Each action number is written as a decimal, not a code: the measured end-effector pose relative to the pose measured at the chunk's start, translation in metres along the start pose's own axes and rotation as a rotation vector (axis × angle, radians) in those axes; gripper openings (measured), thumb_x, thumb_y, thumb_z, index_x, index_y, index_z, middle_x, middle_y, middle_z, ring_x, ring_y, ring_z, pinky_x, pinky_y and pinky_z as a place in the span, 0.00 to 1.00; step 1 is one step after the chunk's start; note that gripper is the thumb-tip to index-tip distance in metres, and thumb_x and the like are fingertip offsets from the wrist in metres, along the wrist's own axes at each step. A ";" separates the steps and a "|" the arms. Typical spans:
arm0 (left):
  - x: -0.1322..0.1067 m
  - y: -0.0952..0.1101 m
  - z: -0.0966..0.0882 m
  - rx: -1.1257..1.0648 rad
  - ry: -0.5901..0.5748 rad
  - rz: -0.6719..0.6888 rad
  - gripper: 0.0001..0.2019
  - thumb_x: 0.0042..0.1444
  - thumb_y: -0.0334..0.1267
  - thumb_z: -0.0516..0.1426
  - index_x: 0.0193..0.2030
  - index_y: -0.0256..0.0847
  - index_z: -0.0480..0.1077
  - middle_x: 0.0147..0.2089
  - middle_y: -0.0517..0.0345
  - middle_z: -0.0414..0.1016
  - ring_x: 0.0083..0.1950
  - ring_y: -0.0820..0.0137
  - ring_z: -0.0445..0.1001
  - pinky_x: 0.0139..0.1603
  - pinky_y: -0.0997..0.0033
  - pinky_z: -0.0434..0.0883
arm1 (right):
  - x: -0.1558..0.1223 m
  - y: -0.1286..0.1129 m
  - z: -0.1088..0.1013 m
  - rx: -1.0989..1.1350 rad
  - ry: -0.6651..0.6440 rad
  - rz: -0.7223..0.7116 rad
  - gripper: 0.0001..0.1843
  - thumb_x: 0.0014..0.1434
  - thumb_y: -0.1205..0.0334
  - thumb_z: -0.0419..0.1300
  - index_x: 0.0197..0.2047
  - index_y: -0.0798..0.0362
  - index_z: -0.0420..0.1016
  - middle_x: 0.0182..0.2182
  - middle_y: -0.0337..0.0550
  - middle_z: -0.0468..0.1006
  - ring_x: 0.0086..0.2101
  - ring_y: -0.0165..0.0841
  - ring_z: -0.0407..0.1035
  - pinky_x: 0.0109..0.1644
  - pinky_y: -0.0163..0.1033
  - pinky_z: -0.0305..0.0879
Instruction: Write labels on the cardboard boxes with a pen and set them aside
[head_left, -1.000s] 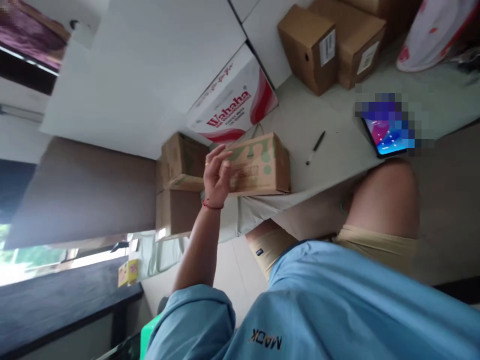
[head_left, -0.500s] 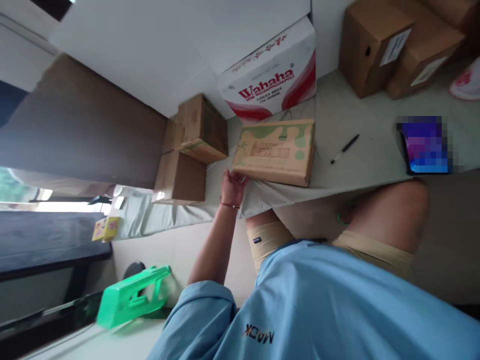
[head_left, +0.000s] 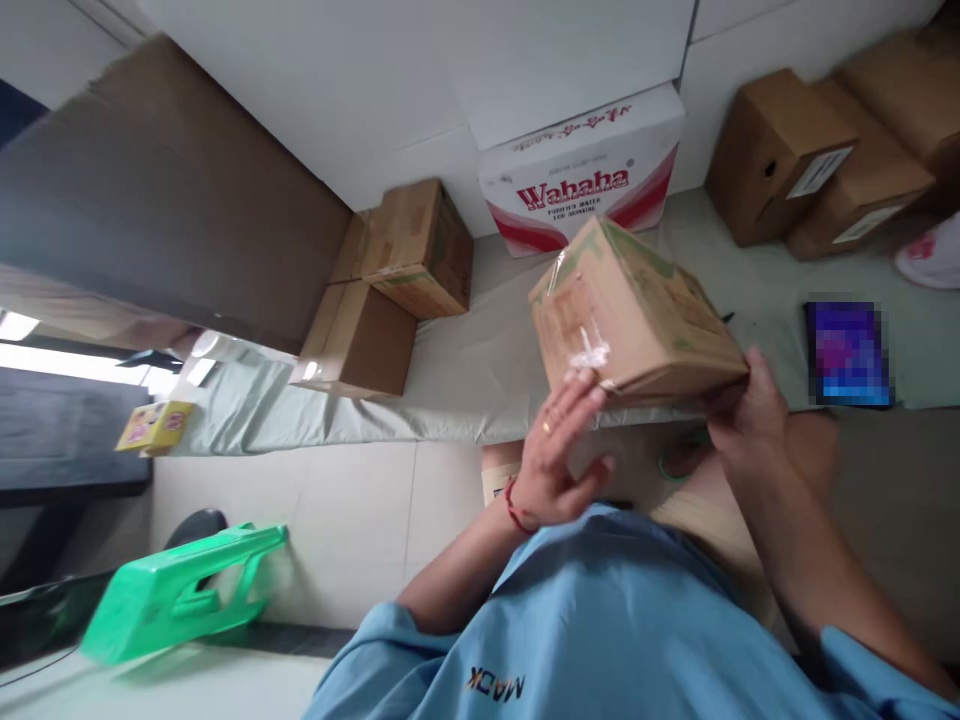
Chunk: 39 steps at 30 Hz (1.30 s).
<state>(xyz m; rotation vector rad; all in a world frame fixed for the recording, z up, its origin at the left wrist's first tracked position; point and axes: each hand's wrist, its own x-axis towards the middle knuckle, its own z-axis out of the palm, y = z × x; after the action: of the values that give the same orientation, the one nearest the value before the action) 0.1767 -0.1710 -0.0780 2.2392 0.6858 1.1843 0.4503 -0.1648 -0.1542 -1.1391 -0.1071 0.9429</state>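
Observation:
I hold a brown cardboard box (head_left: 637, 320) with green print and clear tape up off the grey-covered surface (head_left: 465, 380), tilted, in front of my chest. My left hand (head_left: 559, 460), with a ring and a red wrist string, presses its fingers against the box's near left end. At the right lower corner of the box, my right hand (head_left: 746, 425) grips from below. Both hands are closed on the box.
A white and red "Wahaha" carton (head_left: 585, 175) stands behind it by the wall. Two stacked brown boxes (head_left: 390, 280) sit at the left, more brown boxes (head_left: 810, 170) at the right. A screen device (head_left: 851, 355) lies on the surface. A green plastic stool (head_left: 180, 590) is on the floor.
The box was lying on the surface with only my left hand at its corner. Now it is lifted and turned toward me, and my right hand has come in to hold it.

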 end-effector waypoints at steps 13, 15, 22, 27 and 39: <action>0.020 -0.005 -0.020 -0.136 0.286 -0.253 0.38 0.70 0.54 0.62 0.83 0.65 0.53 0.86 0.56 0.53 0.87 0.49 0.50 0.83 0.42 0.63 | -0.052 -0.055 0.016 -0.259 -0.074 -0.321 0.30 0.68 0.29 0.59 0.46 0.47 0.84 0.43 0.45 0.84 0.46 0.40 0.80 0.43 0.43 0.76; 0.019 -0.011 -0.025 -0.215 0.318 -0.307 0.38 0.70 0.57 0.61 0.82 0.67 0.54 0.84 0.58 0.58 0.86 0.52 0.55 0.81 0.47 0.66 | -0.058 -0.061 0.017 -0.320 -0.059 -0.354 0.32 0.69 0.27 0.57 0.47 0.47 0.85 0.44 0.46 0.85 0.49 0.42 0.81 0.44 0.45 0.77; 0.005 -0.016 -0.012 -0.488 0.406 -0.575 0.30 0.77 0.64 0.41 0.72 0.60 0.72 0.73 0.56 0.74 0.76 0.60 0.70 0.75 0.56 0.72 | -0.059 -0.079 0.015 -0.616 -0.091 -0.322 0.31 0.66 0.26 0.62 0.47 0.45 0.88 0.44 0.45 0.87 0.53 0.47 0.80 0.59 0.53 0.77; -0.009 -0.017 -0.008 -0.572 0.504 -0.624 0.21 0.71 0.64 0.58 0.58 0.54 0.75 0.52 0.58 0.77 0.52 0.67 0.79 0.52 0.68 0.80 | -0.070 -0.075 0.007 -0.662 -0.260 -0.340 0.22 0.65 0.39 0.69 0.55 0.42 0.87 0.55 0.42 0.86 0.59 0.46 0.77 0.70 0.57 0.71; -0.027 -0.032 -0.012 -0.059 0.475 -0.322 0.21 0.62 0.41 0.72 0.56 0.52 0.69 0.65 0.52 0.74 0.65 0.62 0.78 0.63 0.56 0.79 | -0.057 -0.045 0.000 0.007 -0.254 -0.054 0.18 0.53 0.41 0.70 0.41 0.41 0.79 0.41 0.41 0.81 0.47 0.40 0.76 0.48 0.46 0.79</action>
<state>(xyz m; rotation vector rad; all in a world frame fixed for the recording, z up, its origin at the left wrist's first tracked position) 0.1470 -0.1625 -0.1089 1.7195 1.1271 1.5513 0.4407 -0.2081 -0.0962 -1.0013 -0.3382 1.0356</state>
